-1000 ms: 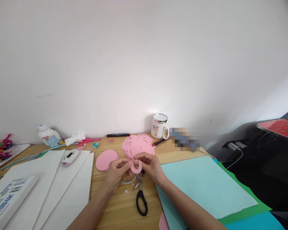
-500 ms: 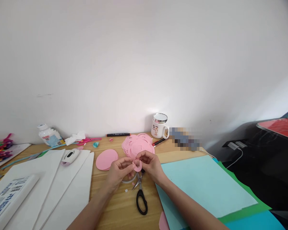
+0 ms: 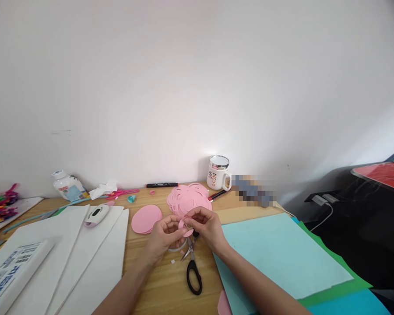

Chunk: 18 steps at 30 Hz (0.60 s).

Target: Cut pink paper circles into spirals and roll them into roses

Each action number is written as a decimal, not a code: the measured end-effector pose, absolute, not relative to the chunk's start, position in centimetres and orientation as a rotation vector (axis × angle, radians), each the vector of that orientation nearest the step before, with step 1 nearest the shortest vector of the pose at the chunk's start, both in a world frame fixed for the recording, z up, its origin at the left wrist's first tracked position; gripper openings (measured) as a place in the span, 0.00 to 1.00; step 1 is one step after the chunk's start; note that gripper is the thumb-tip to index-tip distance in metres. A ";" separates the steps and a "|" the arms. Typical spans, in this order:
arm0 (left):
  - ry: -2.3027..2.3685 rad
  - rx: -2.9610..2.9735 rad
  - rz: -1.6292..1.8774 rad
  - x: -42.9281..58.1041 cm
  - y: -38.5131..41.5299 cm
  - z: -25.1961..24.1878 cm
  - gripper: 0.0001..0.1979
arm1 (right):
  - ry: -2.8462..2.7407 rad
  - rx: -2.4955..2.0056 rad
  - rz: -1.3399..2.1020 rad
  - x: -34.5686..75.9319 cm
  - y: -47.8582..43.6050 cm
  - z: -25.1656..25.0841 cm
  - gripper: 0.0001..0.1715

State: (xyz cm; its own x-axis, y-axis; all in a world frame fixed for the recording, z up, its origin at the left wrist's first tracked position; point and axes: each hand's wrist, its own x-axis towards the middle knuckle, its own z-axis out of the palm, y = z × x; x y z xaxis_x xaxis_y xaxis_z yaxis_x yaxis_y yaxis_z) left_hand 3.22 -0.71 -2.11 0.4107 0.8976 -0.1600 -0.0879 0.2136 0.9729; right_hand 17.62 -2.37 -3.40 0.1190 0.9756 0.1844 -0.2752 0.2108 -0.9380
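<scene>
Between my two hands is a small curled pink paper strip [image 3: 188,233]. My left hand [image 3: 166,236] pinches its left side, and my right hand [image 3: 205,227] pinches it from the upper right. Black-handled scissors [image 3: 193,275] lie just below, blades partly open and pointing down-left. A roll of clear tape [image 3: 177,249] sits under my left fingers, mostly hidden. Beyond my hands rests a pile of cut pink paper pieces [image 3: 188,197]. To the left of it is a stack of pink paper circles [image 3: 146,218].
White sheets [image 3: 105,245] and a white box [image 3: 16,271] lie at left, a bottle [image 3: 68,186] behind them. A mug [image 3: 218,173] stands by the wall near markers [image 3: 217,195]. Light blue paper [image 3: 282,253] covers the right side.
The pink strip has turned and shifted slightly to the left between my fingers. My right fingertips have moved a little to the left. Other objects look the same.
</scene>
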 end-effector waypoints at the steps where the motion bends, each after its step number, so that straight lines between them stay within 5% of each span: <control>1: 0.896 1.144 0.831 3.2 -0.7 -2.1 0.19 | -1.018 -0.901 1.121 17.6 -2.3 -3.5 0.15; 18: 0.932 1.163 0.859 3.1 -0.6 -2.0 0.16 | -1.050 -0.850 1.159 17.7 -2.3 -3.8 0.14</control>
State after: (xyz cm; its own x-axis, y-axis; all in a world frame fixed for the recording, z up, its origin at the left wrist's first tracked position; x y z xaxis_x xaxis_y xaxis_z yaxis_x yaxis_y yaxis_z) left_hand 3.07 -0.57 -1.97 0.3766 0.9145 -0.1478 -0.0728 0.1882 0.9794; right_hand 17.66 -2.26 -3.77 0.0678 0.9772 0.2013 -0.2971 0.2124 -0.9309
